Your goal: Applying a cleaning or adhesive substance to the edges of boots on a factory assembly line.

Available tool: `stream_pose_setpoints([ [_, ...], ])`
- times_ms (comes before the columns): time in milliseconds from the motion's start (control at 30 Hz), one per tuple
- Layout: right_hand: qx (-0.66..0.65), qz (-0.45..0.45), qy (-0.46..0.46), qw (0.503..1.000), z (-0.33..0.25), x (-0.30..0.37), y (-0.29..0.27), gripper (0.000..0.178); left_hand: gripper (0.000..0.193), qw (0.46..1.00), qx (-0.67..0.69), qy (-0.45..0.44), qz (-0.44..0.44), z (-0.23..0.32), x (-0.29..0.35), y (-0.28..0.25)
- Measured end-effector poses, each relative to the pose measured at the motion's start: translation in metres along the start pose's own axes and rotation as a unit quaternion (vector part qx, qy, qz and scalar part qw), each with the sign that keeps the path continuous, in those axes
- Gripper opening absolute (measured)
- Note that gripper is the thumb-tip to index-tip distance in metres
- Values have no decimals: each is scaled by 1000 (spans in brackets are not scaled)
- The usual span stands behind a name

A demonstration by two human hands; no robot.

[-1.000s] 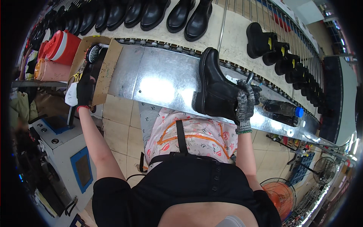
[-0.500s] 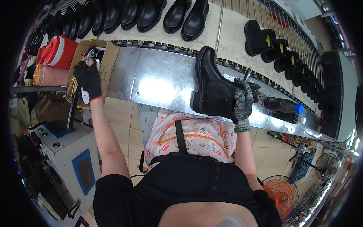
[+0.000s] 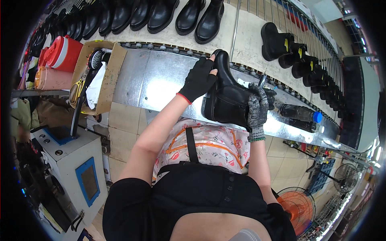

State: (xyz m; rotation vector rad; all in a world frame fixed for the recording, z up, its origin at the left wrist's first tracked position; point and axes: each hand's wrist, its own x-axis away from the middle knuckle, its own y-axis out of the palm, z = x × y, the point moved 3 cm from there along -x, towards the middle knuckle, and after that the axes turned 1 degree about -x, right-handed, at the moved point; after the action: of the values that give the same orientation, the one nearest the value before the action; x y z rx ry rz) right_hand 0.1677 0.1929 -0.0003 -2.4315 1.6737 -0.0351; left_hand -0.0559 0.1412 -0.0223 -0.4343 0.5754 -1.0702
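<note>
A black ankle boot (image 3: 231, 98) lies on its side over the metal bench, toe pointing away from me and shaft opening to the right. My right hand (image 3: 257, 110), in a grey knitted glove, grips it at the shaft, with some fingers hidden behind the leather. My left hand (image 3: 200, 79), in a black glove with bare fingertips, is closed at the sole edge near the toe. Its thumb and a fingertip touch the boot there; whether anything small sits under the fingers cannot be seen. Just beyond the right glove, a thin silver rod (image 3: 262, 80) sticks up.
A cardboard box (image 3: 111, 78) at the left holds a hairbrush (image 3: 95, 60), yellow-handled scissors (image 3: 76, 89) and white paper. Bottles (image 3: 299, 112) lie right on the metal bench (image 3: 161, 76). Boots (image 3: 209, 24) line the conveyor beyond. A grey machine (image 3: 72, 154) stands lower left, an orange fan (image 3: 296, 211) lower right.
My left hand has left the cardboard box and come right to the boot's toe, uncovering the hairbrush. The right hand and boot have hardly moved.
</note>
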Motion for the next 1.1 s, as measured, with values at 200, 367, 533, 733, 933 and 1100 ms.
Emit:
stream_pose_setpoints([
  [200, -5, 8, -5, 1000, 2, -2, -1, 38, 45, 995, -78, 54, 14, -2, -4, 7],
  [367, 0, 1, -1, 1000, -2, 0, 3, 39, 41, 995, -87, 52, 3, 3, 0, -4],
  [533, 34, -11, 8, 999, 4, 5, 1, 39, 53, 978, -13, 203, 38, 94, 13, -6],
  [733, 588, -30, -208, 781, 67, 23, -9, 45, 79, 955, -101, 267, -83, 132, 47, 26],
  [933, -113, -41, 45, 992, 92, 11, -2, 47, 52, 951, -104, 282, -68, 126, 58, 3],
  [1100, 93, -13, -60, 994, -11, 1, 5, 45, 37, 970, -114, 207, 51, 88, 45, -71],
])
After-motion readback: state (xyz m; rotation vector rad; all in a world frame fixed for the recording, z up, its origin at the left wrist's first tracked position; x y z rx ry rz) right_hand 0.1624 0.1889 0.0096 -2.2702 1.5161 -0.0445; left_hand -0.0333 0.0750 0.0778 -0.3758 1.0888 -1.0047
